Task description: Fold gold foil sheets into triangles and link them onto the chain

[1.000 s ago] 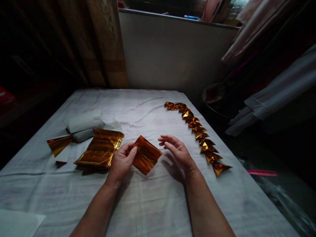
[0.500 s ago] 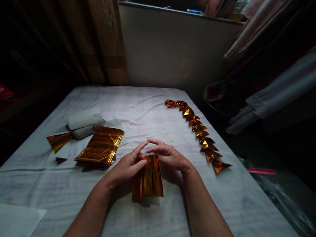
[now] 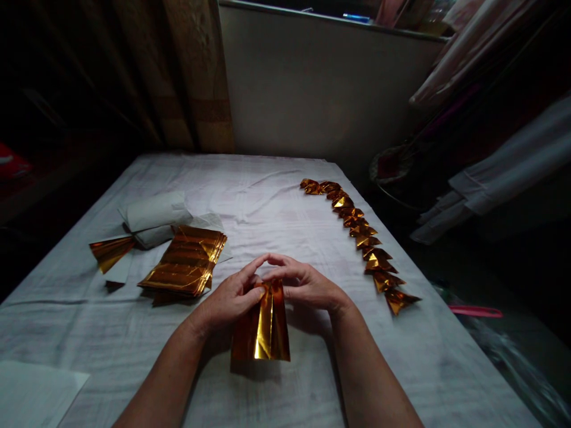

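Note:
A sheet of gold foil paper (image 3: 266, 330) hangs bent lengthwise between my hands, with a bright ridge down its middle and its lower end loose. My left hand (image 3: 234, 297) is closed on its upper left part, thumb pressed on the front. At the upper right edge, my right hand (image 3: 307, 284) has its thumb against the paper and its fingers curved behind. The fingertips of both hands meet above the sheet, and the paper's far end is hidden behind them. Left of my hands lies a stack of gold foil sheets (image 3: 185, 261).
Crumpled white paper (image 3: 154, 211) lies behind the stack, beside a loose gold piece (image 3: 109, 252). A curved row of folded gold foil pieces (image 3: 366, 241) runs along the right side of the cloth-covered table (image 3: 250, 184). A white sheet (image 3: 40, 392) sits at the front left.
The lower end of the foil sheet has swung slightly left and bends more sharply, showing a bright ridge. My fingertips have come together above it. The view has shifted slightly.

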The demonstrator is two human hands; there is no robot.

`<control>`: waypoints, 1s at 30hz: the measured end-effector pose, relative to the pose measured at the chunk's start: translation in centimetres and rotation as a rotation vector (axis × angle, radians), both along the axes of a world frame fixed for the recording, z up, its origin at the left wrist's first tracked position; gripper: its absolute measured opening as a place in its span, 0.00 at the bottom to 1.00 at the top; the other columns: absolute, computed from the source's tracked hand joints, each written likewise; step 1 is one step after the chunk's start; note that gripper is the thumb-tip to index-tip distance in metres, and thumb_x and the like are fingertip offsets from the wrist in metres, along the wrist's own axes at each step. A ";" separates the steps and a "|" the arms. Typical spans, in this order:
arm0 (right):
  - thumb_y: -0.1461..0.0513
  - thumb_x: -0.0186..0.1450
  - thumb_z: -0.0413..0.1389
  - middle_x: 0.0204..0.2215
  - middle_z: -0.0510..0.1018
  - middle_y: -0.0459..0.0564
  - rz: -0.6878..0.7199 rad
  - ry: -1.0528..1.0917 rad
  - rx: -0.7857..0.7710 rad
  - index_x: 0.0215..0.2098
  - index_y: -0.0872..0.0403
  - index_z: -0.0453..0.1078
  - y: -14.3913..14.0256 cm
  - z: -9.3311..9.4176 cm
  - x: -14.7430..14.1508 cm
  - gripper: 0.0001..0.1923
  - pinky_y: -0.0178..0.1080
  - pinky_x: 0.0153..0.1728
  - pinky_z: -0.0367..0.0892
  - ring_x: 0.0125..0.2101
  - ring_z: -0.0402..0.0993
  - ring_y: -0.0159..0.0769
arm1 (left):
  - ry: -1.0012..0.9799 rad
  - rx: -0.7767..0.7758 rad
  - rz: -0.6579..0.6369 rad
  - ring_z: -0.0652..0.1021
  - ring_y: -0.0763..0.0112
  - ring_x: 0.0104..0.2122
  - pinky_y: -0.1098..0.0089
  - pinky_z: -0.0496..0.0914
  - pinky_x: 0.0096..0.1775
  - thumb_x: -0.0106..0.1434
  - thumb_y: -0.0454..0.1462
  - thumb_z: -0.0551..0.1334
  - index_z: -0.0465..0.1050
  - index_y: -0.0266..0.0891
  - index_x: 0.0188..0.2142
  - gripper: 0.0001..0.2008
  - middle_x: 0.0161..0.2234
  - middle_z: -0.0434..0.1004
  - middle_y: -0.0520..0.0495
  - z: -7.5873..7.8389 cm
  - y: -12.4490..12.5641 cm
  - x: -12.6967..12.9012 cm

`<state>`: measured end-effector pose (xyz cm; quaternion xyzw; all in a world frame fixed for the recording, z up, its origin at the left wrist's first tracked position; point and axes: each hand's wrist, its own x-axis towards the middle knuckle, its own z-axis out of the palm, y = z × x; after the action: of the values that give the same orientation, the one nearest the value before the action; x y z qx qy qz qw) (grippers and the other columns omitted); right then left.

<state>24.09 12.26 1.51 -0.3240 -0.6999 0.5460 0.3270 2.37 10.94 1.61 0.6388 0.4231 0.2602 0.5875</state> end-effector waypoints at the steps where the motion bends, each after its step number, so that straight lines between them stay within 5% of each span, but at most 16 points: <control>1: 0.58 0.62 0.63 0.61 0.70 0.47 -0.005 -0.010 -0.001 0.44 0.43 0.80 0.0 0.0 -0.1 0.12 0.47 0.63 0.57 0.62 0.64 0.41 | 0.002 0.005 0.003 0.73 0.74 0.26 0.73 0.68 0.29 0.60 0.37 0.59 0.55 0.44 0.68 0.36 0.30 0.75 0.53 -0.1 0.0 0.0; 4: 0.56 0.62 0.63 0.59 0.72 0.50 -0.066 -0.026 0.008 0.37 0.46 0.81 -0.1 -0.1 -0.3 0.06 0.48 0.61 0.60 0.60 0.66 0.43 | -0.002 0.058 0.041 0.78 0.70 0.32 0.70 0.72 0.35 0.61 0.39 0.59 0.57 0.42 0.67 0.34 0.35 0.78 0.49 -0.6 0.2 0.1; 7: 0.55 0.63 0.62 0.55 0.76 0.52 -0.200 -0.028 0.061 0.34 0.47 0.81 0.1 -0.4 -0.3 0.07 0.48 0.58 0.64 0.57 0.70 0.43 | 0.011 0.252 0.253 0.77 0.61 0.50 0.62 0.70 0.52 0.61 0.44 0.62 0.69 0.42 0.59 0.27 0.49 0.78 0.42 -0.9 1.0 -0.3; 11: 0.57 0.64 0.60 0.52 0.77 0.53 -0.564 -0.088 0.327 0.35 0.46 0.80 0.5 -0.9 -0.1 0.06 0.48 0.55 0.66 0.54 0.71 0.43 | 0.029 0.445 0.629 0.74 0.57 0.54 0.58 0.65 0.58 0.67 0.50 0.55 0.74 0.38 0.51 0.23 0.52 0.77 0.40 -0.2 1.7 -1.3; 13: 0.58 0.65 0.59 0.53 0.76 0.52 -0.725 -0.145 0.478 0.36 0.45 0.80 0.6 -1.1 -0.1 0.06 0.49 0.55 0.66 0.55 0.70 0.44 | 0.049 0.599 0.684 0.74 0.58 0.55 0.59 0.65 0.59 0.69 0.50 0.54 0.73 0.39 0.52 0.22 0.54 0.75 0.40 0.3 1.5 -1.5; 16: 0.59 0.66 0.57 0.55 0.74 0.52 -0.781 -0.221 0.611 0.36 0.44 0.80 0.8 -1.8 0.0 0.08 0.51 0.56 0.64 0.57 0.67 0.45 | 0.208 0.843 0.490 0.69 0.56 0.60 0.56 0.61 0.62 0.64 0.50 0.62 0.68 0.42 0.58 0.27 0.60 0.69 0.41 0.4 1.1 -1.2; 19: 0.61 0.63 0.60 0.57 0.73 0.50 -0.680 -0.342 0.625 0.35 0.44 0.80 0.9 -2.9 0.2 0.07 0.53 0.59 0.61 0.59 0.64 0.46 | 0.415 0.923 0.308 0.65 0.53 0.63 0.51 0.56 0.64 0.61 0.46 0.66 0.63 0.44 0.62 0.32 0.63 0.66 0.40 -0.7 1.0 -0.7; 23: 0.66 0.58 0.63 0.57 0.73 0.49 -0.506 -0.513 0.533 0.33 0.44 0.80 1.0 -4.2 0.8 0.09 0.58 0.59 0.58 0.64 0.57 0.51 | 0.537 0.902 0.103 0.75 0.58 0.53 0.50 0.61 0.60 0.64 0.36 0.62 0.74 0.46 0.53 0.17 0.51 0.79 0.44 -2.3 1.2 -0.6; 30: 0.64 0.58 0.64 0.55 0.75 0.52 -0.438 -0.587 0.459 0.35 0.44 0.81 0.8 -4.0 1.9 0.08 0.60 0.59 0.56 0.64 0.58 0.53 | 0.573 0.882 0.089 0.76 0.62 0.40 0.61 0.69 0.44 0.65 0.37 0.62 0.80 0.45 0.39 0.07 0.38 0.81 0.46 -2.7 0.9 -0.2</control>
<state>25.97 13.05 -2.48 -0.5254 -0.7814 0.1786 0.2856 2.12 11.81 -1.09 0.8524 0.4435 0.2533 0.1121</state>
